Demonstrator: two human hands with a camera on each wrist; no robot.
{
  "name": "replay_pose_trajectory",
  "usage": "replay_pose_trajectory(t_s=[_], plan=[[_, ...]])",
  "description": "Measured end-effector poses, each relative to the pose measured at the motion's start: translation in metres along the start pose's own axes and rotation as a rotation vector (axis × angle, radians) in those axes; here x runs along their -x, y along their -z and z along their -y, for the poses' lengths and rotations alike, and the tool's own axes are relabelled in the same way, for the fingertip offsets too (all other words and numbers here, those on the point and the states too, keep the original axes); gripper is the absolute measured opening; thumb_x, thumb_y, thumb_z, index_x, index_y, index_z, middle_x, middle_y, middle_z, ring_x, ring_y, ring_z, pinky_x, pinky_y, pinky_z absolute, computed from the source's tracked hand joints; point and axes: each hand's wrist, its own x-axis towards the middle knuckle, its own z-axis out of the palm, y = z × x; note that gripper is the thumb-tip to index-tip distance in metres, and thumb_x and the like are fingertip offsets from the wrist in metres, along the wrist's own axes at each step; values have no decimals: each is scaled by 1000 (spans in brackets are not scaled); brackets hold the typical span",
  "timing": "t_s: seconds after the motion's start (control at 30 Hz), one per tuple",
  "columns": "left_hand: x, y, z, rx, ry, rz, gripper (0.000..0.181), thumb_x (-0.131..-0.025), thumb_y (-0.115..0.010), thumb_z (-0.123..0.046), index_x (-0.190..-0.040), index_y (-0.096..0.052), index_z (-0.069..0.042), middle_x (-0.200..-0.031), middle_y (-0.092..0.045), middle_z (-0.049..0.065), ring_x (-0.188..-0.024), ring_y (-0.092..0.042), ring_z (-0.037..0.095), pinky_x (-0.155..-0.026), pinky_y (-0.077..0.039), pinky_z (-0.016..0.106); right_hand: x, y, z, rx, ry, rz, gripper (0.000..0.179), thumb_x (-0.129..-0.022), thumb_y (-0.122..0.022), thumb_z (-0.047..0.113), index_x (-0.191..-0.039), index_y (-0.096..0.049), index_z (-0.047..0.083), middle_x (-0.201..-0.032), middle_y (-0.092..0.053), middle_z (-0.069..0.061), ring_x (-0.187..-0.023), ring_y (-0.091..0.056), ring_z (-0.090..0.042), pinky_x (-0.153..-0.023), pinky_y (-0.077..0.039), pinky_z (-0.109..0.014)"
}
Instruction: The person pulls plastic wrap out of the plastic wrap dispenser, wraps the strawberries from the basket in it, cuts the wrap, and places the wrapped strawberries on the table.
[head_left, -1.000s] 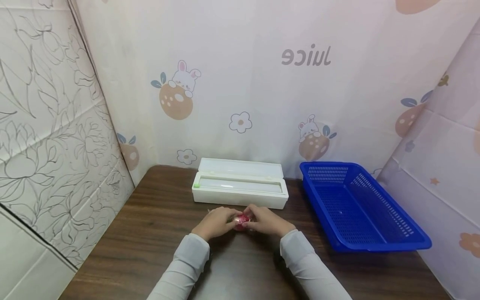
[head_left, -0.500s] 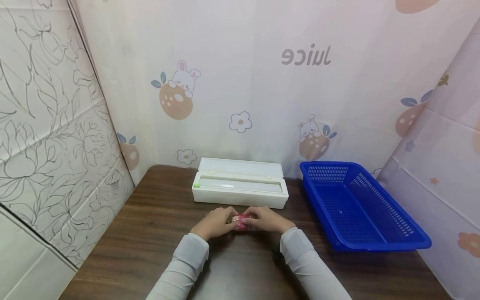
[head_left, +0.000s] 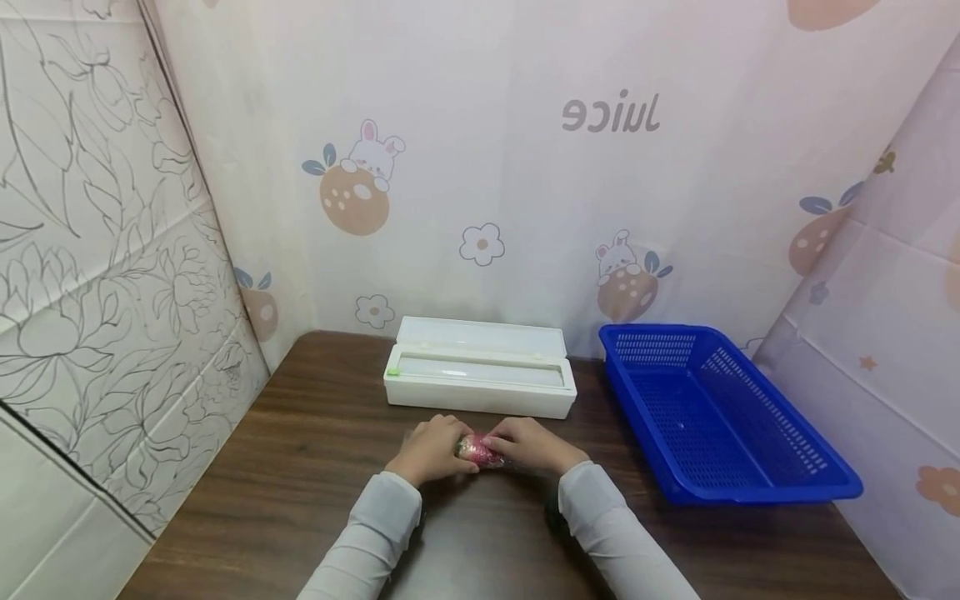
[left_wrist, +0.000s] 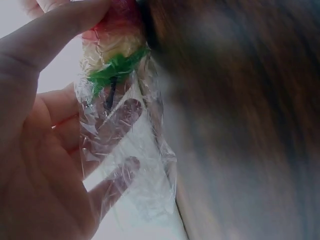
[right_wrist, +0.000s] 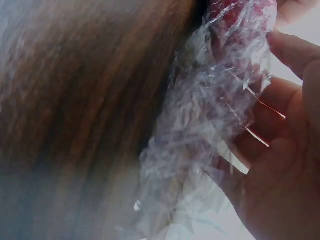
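Observation:
Between the two hands is a red strawberry (head_left: 480,451) with a pale upper part, green leaves and a dark stem, wrapped in clear cling film (left_wrist: 135,165). My left hand (head_left: 433,451) holds the leafy end, its thumb on the fruit and its fingers behind the film in the left wrist view. With thumb and fingers, my right hand (head_left: 534,443) grips the red end. Crumpled film (right_wrist: 200,110) trails from that end in the right wrist view. Some fingertips are hidden behind the fruit and film.
Just beyond the hands stands a long white cling film dispenser (head_left: 480,402) with its lid raised. A blue plastic basket (head_left: 645,442) is on the right of the dark wooden table (head_left: 285,467). Printed curtains hang behind and at the sides.
The strawberry now shows its green leaves toward the left hand and lies slanted. My left thumb has dropped lower, while the right hand has shifted slightly. Dispenser and basket stay put.

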Motion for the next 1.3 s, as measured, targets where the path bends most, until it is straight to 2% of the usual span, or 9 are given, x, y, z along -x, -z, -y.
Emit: replay_pose_trajectory(t_s=[0.23,0.4,0.5,0.67,0.77,0.97,1.17,1.3], plan=[[-1,0,-2,88,69,1,52,-67,-77,-51,-105,-67,-16,-89,-67,-5,-73,-55,8,-66,-51,35,6,-4,9,25,38,-72,37,-97,-47,37,-119,-62,12,-114,-66,-2,-104,-56,-12,-92,-49,-41],[-1,2,-2,110,109,-38,51,-65,-78,-50,-103,-68,-18,-89,-68,-5,-70,-54,8,-60,-50,33,13,-5,17,105,40,-120,37,-99,-43,32,-125,-57,10,-118,-63,-7,-110,-54,-19,-95,-46,-45],[-2,5,-2,112,109,-67,50,-63,-80,-49,-101,-69,-19,-88,-68,-6,-70,-54,8,-59,-50,33,18,-5,20,174,38,-135,39,-99,-43,31,-130,-53,11,-122,-60,-7,-113,-51,-20,-96,-45,-47],[-5,10,-3,107,88,-116,48,-62,-78,-52,-97,-69,-20,-86,-67,-9,-70,-53,6,-62,-51,32,23,-6,25,338,87,-179,44,-97,-44,27,-137,-44,8,-132,-53,-11,-123,-42,-27,-98,-40,-53],[-6,13,-4,113,78,-147,47,-62,-78,-53,-96,-69,-21,-86,-67,-10,-70,-53,5,-62,-51,31,23,-6,29,394,86,-197,49,-95,-43,25,-140,-39,6,-134,-51,-14,-125,-40,-30,-100,-38,-56],[-4,18,-7,184,72,-221,46,-61,-79,-53,-94,-68,-23,-84,-66,-10,-72,-53,5,-63,-51,31,22,-5,34,425,49,-249,54,-89,-45,24,-137,-39,1,-129,-53,-18,-123,-42,-31,-101,-36,-57],[-3,22,-11,262,98,-261,46,-61,-79,-54,-96,-68,-26,-89,-65,-12,-76,-54,4,-67,-51,31,19,-6,34,441,30,-359,46,-85,-49,23,-125,-48,0,-110,-59,-14,-109,-49,-26,-97,-39,-53],[-4,24,-13,315,94,-324,45,-60,-80,-52,-95,-69,-28,-89,-66,-12,-77,-54,4,-67,-51,31,17,-6,34,448,-4,-436,40,-85,-50,21,-119,-51,1,-105,-60,-13,-105,-50,-26,-98,-38,-52]])
